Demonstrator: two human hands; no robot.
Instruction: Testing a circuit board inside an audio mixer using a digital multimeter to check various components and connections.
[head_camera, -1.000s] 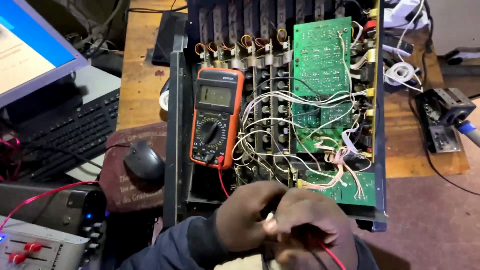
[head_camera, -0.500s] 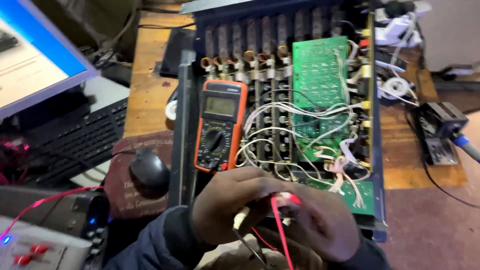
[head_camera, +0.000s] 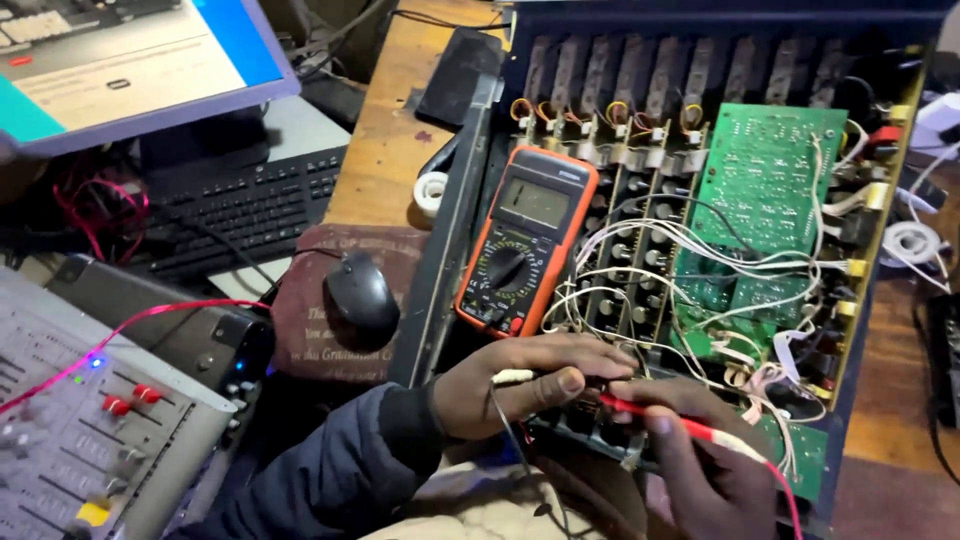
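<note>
The left hand (head_camera: 520, 385) pinched a pale-tipped probe (head_camera: 512, 377) between thumb and forefinger, its dark lead (head_camera: 505, 430) dropping toward the lap. The right hand (head_camera: 700, 470) was closed round a red probe (head_camera: 650, 413), its tip aimed left at the lower edge of the open chassis (head_camera: 480, 200), just beside the left fingertips. Both probes sat low in the chassis, below the meter (head_camera: 525, 240).

The tips were nearly touching, so a small slip could probably have bridged them or shorted two neighbouring contacts, since the parts there were packed tight. The loose white wires (head_camera: 640, 260) looped across the bay close to both hands; a sleeve or finger might have snagged one and pulled a joint. The meter lay propped on the components rather than on a flat surface, and a tug on a lead could likely have tipped it. Whether the board was powered could not be told.

The meter was a hard orange shell with a grey screen and a round black dial. The green board (head_camera: 765, 180) looked flat and matte, dotted with solder points. The chassis was dark sheet metal with sharp folded edges. The mouse (head_camera: 360, 298) was smooth, glossy and domed, on a worn reddish pad (head_camera: 300, 330). The table (head_camera: 390, 150) was bare, scuffed wood
</note>
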